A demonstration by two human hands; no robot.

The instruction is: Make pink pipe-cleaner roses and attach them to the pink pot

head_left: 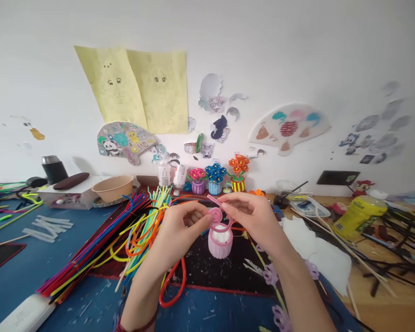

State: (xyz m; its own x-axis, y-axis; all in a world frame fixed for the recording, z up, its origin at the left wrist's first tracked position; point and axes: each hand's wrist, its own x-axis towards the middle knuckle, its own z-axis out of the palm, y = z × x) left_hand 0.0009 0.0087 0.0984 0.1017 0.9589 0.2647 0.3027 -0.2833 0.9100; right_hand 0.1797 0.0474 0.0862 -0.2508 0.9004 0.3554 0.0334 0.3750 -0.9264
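"Pink strand (pixel 212 198), just below the frame's centre: how far along?"

"Partly coiled, I judge: a flat spiral (pixel 215 214) is formed, while a loop and straight end are left unwound."

"And the grip?"

"Left hand (pixel 184 226) pinches the spiral; right hand (pixel 255 215) pinches the strand (its tip pokes out)."

"What's below?"

"One pink pot (pixel 220 248), upright on the counter's (pixel 200 318) dark mat (pixel 207 275), white filling (pixel 221 236) inside, no bloom showing, unlike the flowered pots (pixel 215 188) higher up."

Craft workspace, probably: bundled pipe cleaners (pixel 98 240), drawings (pixel 164 99).
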